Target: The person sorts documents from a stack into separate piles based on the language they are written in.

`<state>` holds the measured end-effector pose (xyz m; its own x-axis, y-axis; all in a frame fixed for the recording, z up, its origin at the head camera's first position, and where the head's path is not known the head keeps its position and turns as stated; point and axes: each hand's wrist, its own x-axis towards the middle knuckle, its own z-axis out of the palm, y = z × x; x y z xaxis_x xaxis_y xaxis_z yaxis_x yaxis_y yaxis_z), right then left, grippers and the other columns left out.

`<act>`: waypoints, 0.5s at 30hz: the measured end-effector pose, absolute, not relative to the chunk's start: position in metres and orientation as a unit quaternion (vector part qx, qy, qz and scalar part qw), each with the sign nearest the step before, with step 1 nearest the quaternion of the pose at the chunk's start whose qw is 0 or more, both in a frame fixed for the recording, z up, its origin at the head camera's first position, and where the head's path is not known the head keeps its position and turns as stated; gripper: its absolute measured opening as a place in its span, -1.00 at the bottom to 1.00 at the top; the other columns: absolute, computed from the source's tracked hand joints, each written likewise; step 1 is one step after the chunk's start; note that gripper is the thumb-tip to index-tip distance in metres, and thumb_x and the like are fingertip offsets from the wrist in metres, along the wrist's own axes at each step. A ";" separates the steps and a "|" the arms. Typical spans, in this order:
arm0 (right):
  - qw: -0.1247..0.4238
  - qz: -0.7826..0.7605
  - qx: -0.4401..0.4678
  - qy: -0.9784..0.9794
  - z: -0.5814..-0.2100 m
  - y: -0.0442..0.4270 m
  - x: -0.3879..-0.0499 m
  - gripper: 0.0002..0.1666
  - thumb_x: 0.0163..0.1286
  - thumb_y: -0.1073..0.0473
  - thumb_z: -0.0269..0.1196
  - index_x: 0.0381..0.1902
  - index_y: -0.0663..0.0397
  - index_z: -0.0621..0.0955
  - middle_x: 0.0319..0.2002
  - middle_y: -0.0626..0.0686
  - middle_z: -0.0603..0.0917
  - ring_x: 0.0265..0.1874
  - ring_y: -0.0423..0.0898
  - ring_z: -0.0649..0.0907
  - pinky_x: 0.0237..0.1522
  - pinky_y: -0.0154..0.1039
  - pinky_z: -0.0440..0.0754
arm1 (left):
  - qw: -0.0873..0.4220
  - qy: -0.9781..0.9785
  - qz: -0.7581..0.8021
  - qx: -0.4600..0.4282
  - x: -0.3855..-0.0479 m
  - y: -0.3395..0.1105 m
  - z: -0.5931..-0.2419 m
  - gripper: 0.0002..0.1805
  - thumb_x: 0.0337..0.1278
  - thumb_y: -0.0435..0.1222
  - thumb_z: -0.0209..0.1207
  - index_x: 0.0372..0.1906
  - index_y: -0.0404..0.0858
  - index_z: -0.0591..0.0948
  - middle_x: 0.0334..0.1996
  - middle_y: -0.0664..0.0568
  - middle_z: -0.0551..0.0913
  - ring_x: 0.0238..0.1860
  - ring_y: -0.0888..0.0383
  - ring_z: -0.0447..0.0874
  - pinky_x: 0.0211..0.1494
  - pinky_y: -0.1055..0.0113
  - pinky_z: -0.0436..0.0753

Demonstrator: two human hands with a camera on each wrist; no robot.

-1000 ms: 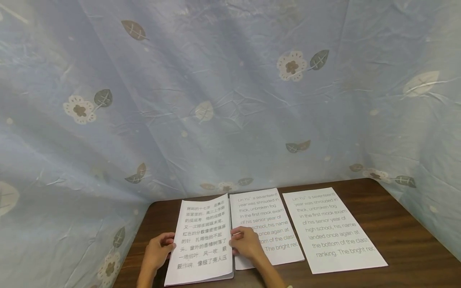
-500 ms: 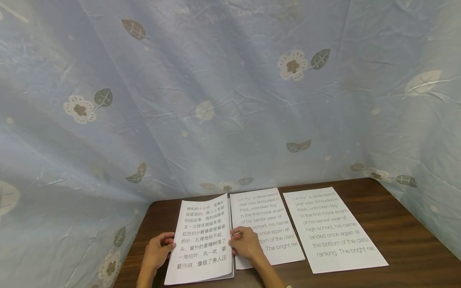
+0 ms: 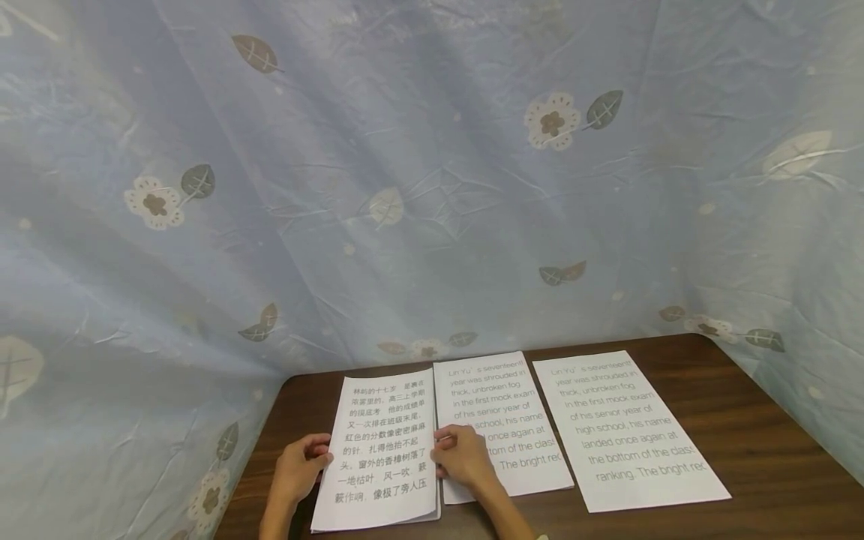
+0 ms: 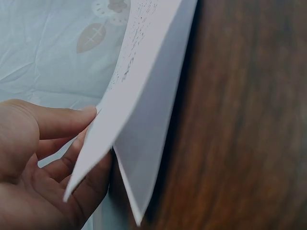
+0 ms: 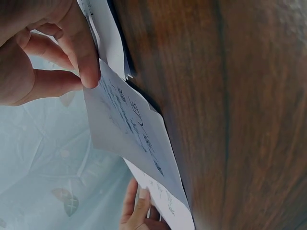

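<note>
A white paper sheet printed with Chinese text [image 3: 383, 450] is at the left of the table, over more paper whose edge shows at its lower right. My left hand [image 3: 297, 469] pinches its left edge, thumb on top and fingers beneath, as the left wrist view shows. There the sheet [image 4: 122, 103] bends up, apart from the layer [image 4: 144, 143] under it. On the opposite edge, my right hand [image 3: 464, 457] pinches the sheet between thumb and fingertips. In the right wrist view the sheet [image 5: 127, 120] slopes between both hands.
Paper with English text [image 3: 499, 420] lies right beside the sheet, partly covered by my right hand. Another English page [image 3: 634, 435] is farther right on the dark wooden table [image 3: 709, 382]. A leaf-patterned cloth [image 3: 432, 165] hangs behind the table.
The sheet's far right corner has dropped a little, and its far edge looks flatter. Both hands keep their hold in the same places. The head view has shifted slightly.
</note>
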<state>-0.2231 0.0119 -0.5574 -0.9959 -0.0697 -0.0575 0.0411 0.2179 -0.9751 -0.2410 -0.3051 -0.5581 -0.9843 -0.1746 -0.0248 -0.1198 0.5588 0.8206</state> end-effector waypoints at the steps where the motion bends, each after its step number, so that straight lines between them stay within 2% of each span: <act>1: 0.043 -0.624 -0.009 0.780 -0.557 0.012 -0.223 -0.58 0.23 0.40 0.40 0.07 0.39 0.70 -0.32 0.07 0.76 -0.55 -0.16 0.74 -0.48 -0.31 0.79 | 0.030 -0.883 -0.461 0.084 -0.241 -0.305 -0.557 -0.62 0.28 -0.51 0.30 0.19 -0.46 0.68 -0.15 -0.16 0.73 -0.22 0.10 0.68 -0.31 0.24 0.78; 10: 0.024 -0.565 -0.021 0.824 -0.557 0.018 -0.225 -0.69 0.25 0.31 0.42 -0.04 0.28 0.75 -0.40 0.02 0.78 -0.61 -0.16 0.71 -0.53 -0.35 0.63 | 0.032 -0.890 -0.447 0.082 -0.239 -0.306 -0.554 -0.58 0.24 -0.45 0.31 0.18 -0.51 0.66 -0.23 -0.11 0.76 -0.29 0.13 0.71 -0.34 0.27 0.80; 15: 0.007 -0.555 -0.028 0.831 -0.556 0.022 -0.225 -0.72 0.22 0.31 0.42 -0.09 0.26 0.78 -0.39 0.03 0.79 -0.60 -0.17 0.72 -0.51 -0.30 0.66 | 0.033 -0.891 -0.445 0.079 -0.239 -0.308 -0.552 -0.57 0.27 -0.41 0.33 0.19 -0.51 0.66 -0.21 -0.13 0.78 -0.28 0.12 0.74 -0.33 0.26 0.81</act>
